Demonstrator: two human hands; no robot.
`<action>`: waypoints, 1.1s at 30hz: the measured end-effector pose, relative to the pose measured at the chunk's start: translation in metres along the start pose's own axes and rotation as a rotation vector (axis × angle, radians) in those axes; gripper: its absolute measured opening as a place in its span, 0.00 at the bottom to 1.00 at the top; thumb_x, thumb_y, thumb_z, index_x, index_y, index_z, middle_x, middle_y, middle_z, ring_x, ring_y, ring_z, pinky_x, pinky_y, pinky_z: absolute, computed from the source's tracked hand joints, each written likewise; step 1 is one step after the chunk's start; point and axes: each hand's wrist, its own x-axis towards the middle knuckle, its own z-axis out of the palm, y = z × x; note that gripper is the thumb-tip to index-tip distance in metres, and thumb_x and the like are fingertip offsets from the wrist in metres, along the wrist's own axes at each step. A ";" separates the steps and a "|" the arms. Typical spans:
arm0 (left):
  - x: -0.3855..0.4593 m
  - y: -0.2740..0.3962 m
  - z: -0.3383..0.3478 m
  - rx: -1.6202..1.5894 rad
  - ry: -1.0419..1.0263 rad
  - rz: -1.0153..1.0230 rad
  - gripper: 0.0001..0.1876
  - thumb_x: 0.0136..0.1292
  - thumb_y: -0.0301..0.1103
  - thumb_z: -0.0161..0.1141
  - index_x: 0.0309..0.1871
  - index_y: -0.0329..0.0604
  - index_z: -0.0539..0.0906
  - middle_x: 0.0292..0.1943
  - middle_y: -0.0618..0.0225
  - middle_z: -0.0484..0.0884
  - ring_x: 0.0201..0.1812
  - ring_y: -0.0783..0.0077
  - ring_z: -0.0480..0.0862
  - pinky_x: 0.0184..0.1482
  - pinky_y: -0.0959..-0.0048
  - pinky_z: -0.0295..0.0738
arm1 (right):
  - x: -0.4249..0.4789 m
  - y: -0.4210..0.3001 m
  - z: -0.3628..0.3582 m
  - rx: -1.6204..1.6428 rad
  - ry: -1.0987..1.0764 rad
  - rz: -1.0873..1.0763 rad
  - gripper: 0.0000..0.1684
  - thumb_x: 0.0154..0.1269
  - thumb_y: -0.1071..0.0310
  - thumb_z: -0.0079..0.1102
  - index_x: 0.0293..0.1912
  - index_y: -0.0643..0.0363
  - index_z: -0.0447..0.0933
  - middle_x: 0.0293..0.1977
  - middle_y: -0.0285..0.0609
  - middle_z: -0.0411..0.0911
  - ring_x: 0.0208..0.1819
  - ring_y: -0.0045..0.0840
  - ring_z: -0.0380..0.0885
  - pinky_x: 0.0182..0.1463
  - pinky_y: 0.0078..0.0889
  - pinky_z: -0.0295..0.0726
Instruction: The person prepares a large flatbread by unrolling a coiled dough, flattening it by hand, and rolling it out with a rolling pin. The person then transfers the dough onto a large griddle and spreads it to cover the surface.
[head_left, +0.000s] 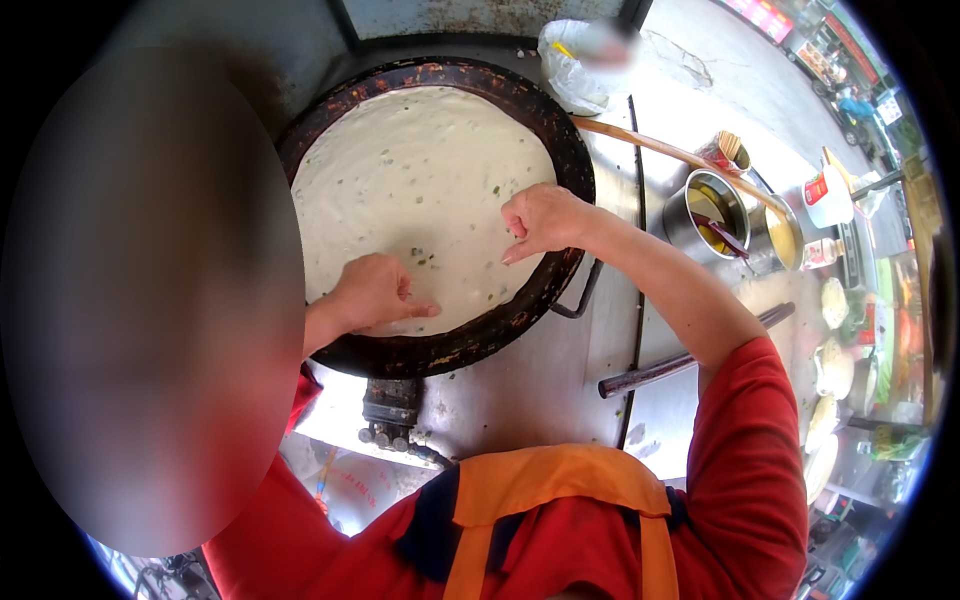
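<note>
A large round sheet of pale dough (420, 187) flecked with green bits, likely scallion, spreads across a wide dark metal pan (450, 354). My left hand (375, 294) is over the dough's near left edge, its fingers curled under and its thumb stretched out apart from them. At the right edge of the dough is my right hand (546, 219), also with curled fingers and a gap between thumb and forefinger. Neither hand shows anything held. Whether the fingertips press on the dough is hard to see.
A loop handle (581, 296) juts from the pan's right side. Rightward are a wooden stick (660, 146), a steel pot (694, 202) of yellow liquid with a utensil, another pot (784, 240) and a dark rolling pin (652, 375). A plastic-lined container (566, 75) stands behind.
</note>
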 end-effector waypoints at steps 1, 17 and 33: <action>-0.003 0.004 0.001 0.018 -0.009 -0.006 0.29 0.55 0.63 0.75 0.23 0.42 0.85 0.25 0.57 0.86 0.34 0.51 0.87 0.40 0.55 0.80 | -0.003 -0.004 -0.001 -0.034 -0.001 0.016 0.26 0.53 0.45 0.81 0.32 0.58 0.83 0.29 0.44 0.84 0.35 0.41 0.85 0.41 0.42 0.82; -0.064 0.017 -0.015 -0.134 0.327 0.301 0.13 0.63 0.38 0.73 0.33 0.37 0.83 0.28 0.56 0.84 0.33 0.53 0.85 0.38 0.60 0.79 | -0.097 -0.104 0.032 0.397 0.608 0.045 0.12 0.68 0.59 0.70 0.40 0.58 0.83 0.37 0.44 0.83 0.41 0.41 0.83 0.47 0.43 0.82; -0.173 0.277 0.128 -0.559 -0.197 0.544 0.09 0.70 0.31 0.68 0.49 0.37 0.88 0.38 0.69 0.89 0.39 0.80 0.83 0.38 0.77 0.76 | -0.583 -0.095 0.300 0.595 1.515 1.085 0.10 0.68 0.68 0.69 0.45 0.63 0.87 0.36 0.43 0.88 0.35 0.22 0.87 0.41 0.25 0.84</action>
